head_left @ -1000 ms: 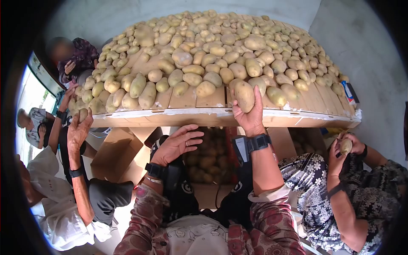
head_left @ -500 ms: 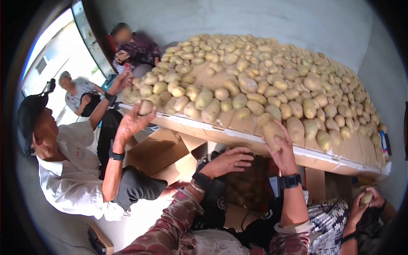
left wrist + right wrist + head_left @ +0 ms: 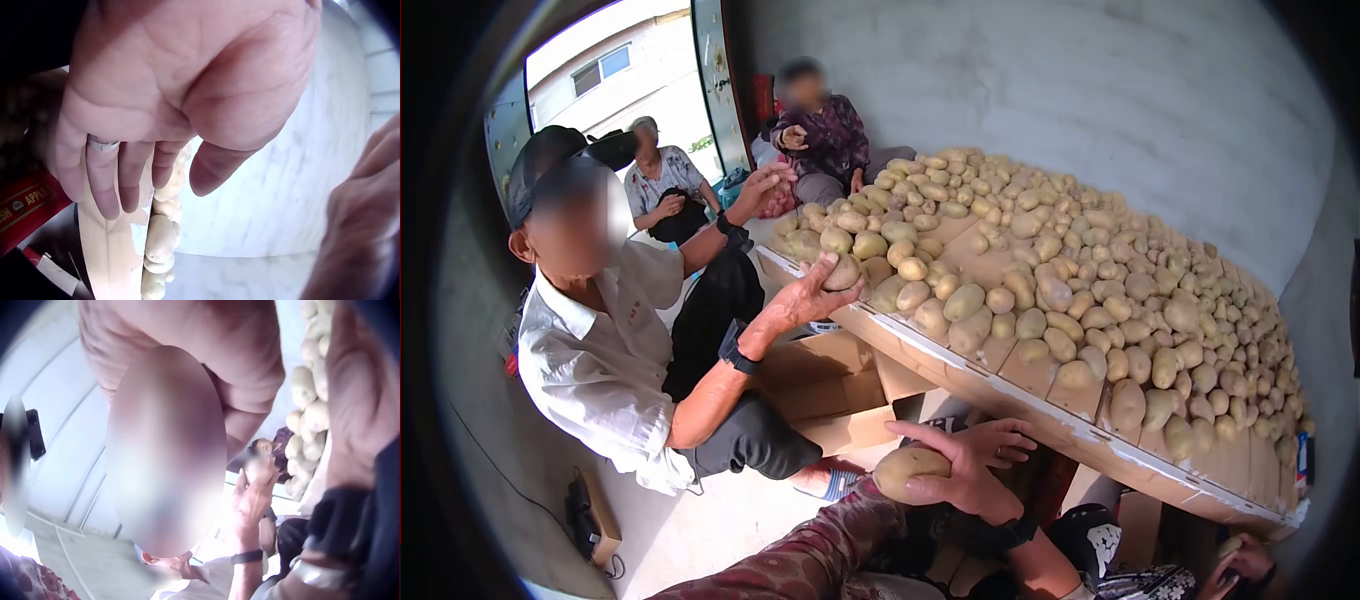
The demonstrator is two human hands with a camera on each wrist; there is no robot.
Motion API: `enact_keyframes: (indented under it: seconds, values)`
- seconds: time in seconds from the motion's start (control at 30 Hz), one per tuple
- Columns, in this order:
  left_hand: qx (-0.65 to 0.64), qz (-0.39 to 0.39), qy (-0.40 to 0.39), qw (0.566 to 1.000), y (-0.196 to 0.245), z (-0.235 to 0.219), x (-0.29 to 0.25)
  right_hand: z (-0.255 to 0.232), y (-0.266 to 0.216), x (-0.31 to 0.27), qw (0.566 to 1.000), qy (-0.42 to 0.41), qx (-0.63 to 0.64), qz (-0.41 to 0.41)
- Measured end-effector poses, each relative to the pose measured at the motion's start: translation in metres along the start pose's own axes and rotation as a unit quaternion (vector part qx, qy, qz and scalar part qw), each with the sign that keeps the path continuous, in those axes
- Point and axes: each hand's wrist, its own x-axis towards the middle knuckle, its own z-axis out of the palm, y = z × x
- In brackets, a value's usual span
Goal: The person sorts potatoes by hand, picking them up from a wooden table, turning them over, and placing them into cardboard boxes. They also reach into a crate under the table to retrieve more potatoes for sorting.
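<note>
Below the near edge of the table (image 3: pixel 990 390), in front of a patterned sleeve (image 3: pixel 800 550), the right hand (image 3: pixel 970 485) holds one potato (image 3: pixel 910 474) clear of the table, gripped between thumb and fingers, with one finger sticking out straight past it. From the right wrist a blur covers that grip, so the finer contact cannot be told there. Just beyond, near the table's edge, the left hand (image 3: pixel 1002 442) has its fingers loosely spread and holds nothing; a ring (image 3: pixel 103 145) shows on one finger.

The step in hand seems to be handling this single potato away from the heap of potatoes (image 3: pixel 1180 315). To do it well, the thumb would best wrap the thick middle, firm but not squeezing, because such a rounded skin could roll out of a loose pinch. Turning it slowly would let both sides be checked for cuts, and the free left hand could sit underneath as a catch. Setting it down gently should spare it bruises.

As for writing, a red box (image 3: pixel 25 215) in the left wrist view reads "APPLE", after a word cut off to "SH". Red marks (image 3: pixel 635 313) on a white shirt (image 3: pixel 595 345) are too small to read
</note>
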Motion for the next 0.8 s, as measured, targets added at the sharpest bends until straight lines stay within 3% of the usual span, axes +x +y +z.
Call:
enact_keyframes:
  seconds: [0.03,0.07,0.13,0.17,0.2,0.23,0.27,0.3,0.37,0.47,0.53,0.63,0.7,0.77,0.8]
  values:
    - [0.0,0.003,0.0,1.0,0.003,0.004,-0.004,0.009,0.002,0.001,0.998,-0.057,0.033,0.011]
    - [0.006,0.006,-0.016,1.0,0.003,0.007,-0.008,0.011,0.003,-0.001,0.998,-0.059,0.032,0.014]
    - [-0.003,-0.004,-0.008,1.0,0.002,0.006,-0.008,0.003,0.004,-0.005,0.996,0.019,-0.076,-0.047]
    - [-0.004,-0.002,-0.011,1.0,-0.005,0.002,-0.01,-0.014,0.022,-0.011,0.984,0.094,-0.148,-0.017]
    - [-0.022,0.066,-0.032,0.997,-0.015,-0.004,-0.013,-0.023,0.02,-0.019,0.954,0.194,-0.226,-0.012]
    - [-0.04,0.133,-0.052,0.989,-0.023,-0.011,-0.015,-0.046,0.056,-0.024,0.967,0.25,-0.026,-0.035]
    - [-0.058,0.199,-0.07,0.976,-0.028,-0.018,-0.015,-0.057,0.049,-0.035,0.954,0.265,0.136,-0.039]
    - [-0.072,0.099,-0.04,0.992,-0.021,-0.02,-0.003,-0.067,0.043,-0.045,0.939,0.292,0.169,-0.063]
    - [-0.047,0.056,-0.029,0.997,0.003,-0.002,-0.018,-0.088,0.043,-0.063,0.906,0.372,0.161,-0.126]
    - [-0.053,0.05,-0.055,0.996,0.002,-0.004,-0.018,-0.111,0.052,-0.078,0.87,0.447,0.155,-0.141]
    - [-0.056,0.039,-0.089,0.994,0.0,-0.005,-0.014,-0.118,0.051,-0.08,0.83,0.529,0.082,-0.155]
    - [-0.142,0.047,-0.132,0.98,0.002,0.004,-0.011,-0.095,0.048,-0.064,0.854,0.506,0.01,-0.119]
    - [-0.17,0.053,-0.104,0.978,0.002,0.01,-0.008,-0.088,0.075,-0.056,0.89,0.448,0.05,-0.065]
    - [-0.177,0.143,0.011,0.974,-0.005,0.009,-0.006,-0.077,0.08,-0.049,0.905,0.412,-0.053,-0.09]
    - [-0.135,0.139,0.01,0.981,-0.003,0.008,-0.009,-0.083,0.075,-0.054,0.917,0.392,0.025,-0.061]
